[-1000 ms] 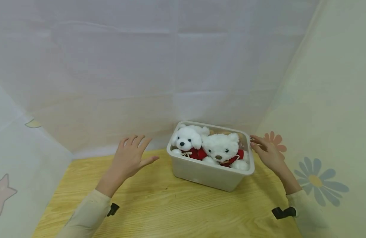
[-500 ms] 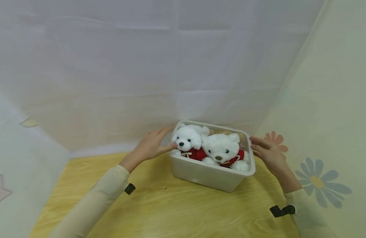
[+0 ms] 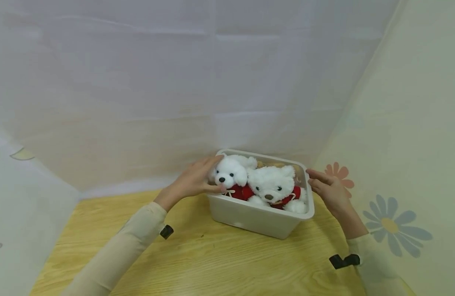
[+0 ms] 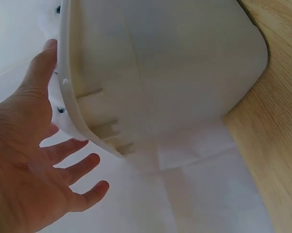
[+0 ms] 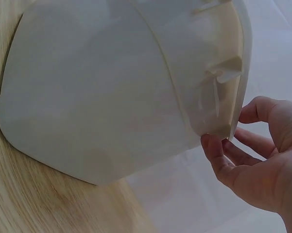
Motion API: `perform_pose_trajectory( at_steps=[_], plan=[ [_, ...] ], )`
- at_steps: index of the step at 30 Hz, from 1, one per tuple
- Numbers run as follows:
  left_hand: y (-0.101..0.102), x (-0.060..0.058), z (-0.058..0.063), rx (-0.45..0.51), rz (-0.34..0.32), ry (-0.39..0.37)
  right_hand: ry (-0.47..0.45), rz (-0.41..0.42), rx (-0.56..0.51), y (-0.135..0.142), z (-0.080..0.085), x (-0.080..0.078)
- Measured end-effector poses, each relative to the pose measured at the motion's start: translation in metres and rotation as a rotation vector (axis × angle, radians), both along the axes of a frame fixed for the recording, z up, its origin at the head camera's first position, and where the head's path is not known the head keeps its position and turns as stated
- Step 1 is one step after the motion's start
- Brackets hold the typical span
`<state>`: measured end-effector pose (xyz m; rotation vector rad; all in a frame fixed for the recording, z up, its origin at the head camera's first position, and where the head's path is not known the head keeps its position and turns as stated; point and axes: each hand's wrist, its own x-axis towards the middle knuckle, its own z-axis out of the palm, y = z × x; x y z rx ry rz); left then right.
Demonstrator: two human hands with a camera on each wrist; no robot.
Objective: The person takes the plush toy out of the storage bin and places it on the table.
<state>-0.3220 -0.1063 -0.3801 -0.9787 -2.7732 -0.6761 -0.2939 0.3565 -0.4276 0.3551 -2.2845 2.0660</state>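
Note:
A white plastic storage bin point(image 3: 253, 216) stands on the wooden table, holding plush toys. At its left end sits a white plush dog point(image 3: 230, 172) in red clothing; a white plush bear point(image 3: 272, 183) in red leans beside it. My left hand point(image 3: 192, 181) reaches over the bin's left end, thumb and fingers spread around the dog's head. In the left wrist view the left thumb lies by the rim and the other fingers are loosely bent, apart from the wall. My right hand point(image 3: 331, 195) pinches the right rim, fingertips curled beneath it in the right wrist view.
Something tan point(image 3: 283, 164) lies behind the white toys inside the bin. A pale cloth backdrop point(image 3: 157, 102) hangs close behind the bin, and a flower-printed sheet point(image 3: 390, 222) stands to the right. The wooden table point(image 3: 212, 263) extends toward me.
My left hand has moved right, from above the table to the bin's left end beside the plush dog. The right hand stays at the right rim. The bin stays where it stands.

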Motion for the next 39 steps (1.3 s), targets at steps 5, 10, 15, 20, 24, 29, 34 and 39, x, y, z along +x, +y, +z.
perform_pose_trajectory(
  at_steps=[5, 10, 15, 20, 24, 29, 34, 39],
  plan=[
    [0.007, 0.001, 0.007, -0.036, -0.023, 0.000, -0.015, -0.038, -0.023, 0.000, -0.003, 0.003],
    [0.011, 0.001, 0.012, -0.069, -0.047, 0.004, -0.021, -0.054, -0.052, -0.003, -0.005, 0.003],
    [0.014, -0.003, 0.014, -0.051, -0.095, -0.026, -0.034, -0.071, -0.054, -0.006, -0.004, 0.003],
    [0.016, -0.006, 0.012, -0.034, -0.106, -0.054, -0.033, -0.076, -0.084, -0.005, -0.006, 0.006],
    [0.017, -0.008, 0.011, 0.006, -0.125, -0.076, -0.020, -0.068, -0.148, -0.006, -0.009, 0.008],
    [0.019, -0.013, 0.012, 0.088, -0.166, -0.097, 0.013, -0.043, -0.190, -0.007, -0.008, 0.008],
    [0.020, -0.016, 0.014, 0.159, -0.192, -0.119, 0.017, -0.020, -0.229, -0.008, -0.007, 0.008],
    [0.021, -0.021, 0.004, 0.274, -0.182, -0.124, -0.002, -0.020, -0.252, -0.011, -0.009, 0.008]
  ],
)
